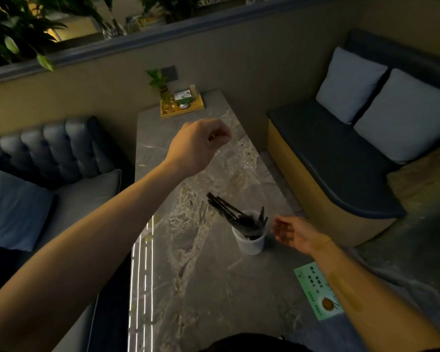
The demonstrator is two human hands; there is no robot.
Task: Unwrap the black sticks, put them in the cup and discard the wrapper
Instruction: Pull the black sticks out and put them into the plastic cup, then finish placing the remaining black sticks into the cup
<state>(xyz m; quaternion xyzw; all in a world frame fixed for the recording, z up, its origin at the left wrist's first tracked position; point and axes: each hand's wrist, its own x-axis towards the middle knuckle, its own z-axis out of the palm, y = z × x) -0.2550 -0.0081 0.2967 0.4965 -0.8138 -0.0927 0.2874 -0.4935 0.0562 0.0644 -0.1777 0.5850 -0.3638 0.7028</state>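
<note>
From my seat I cannot tell whether the left hand pinches the clear wrapper, because its fingers curl under the palm and the film is a faint, glary sheet against the desk. The lower ends of the black sticks are hidden inside the cup, and their count is lost in a dark tangle. Both forearms run off the bottom edge, and the print on the green card, partly covered by the right arm, is too small for me to read.
</note>
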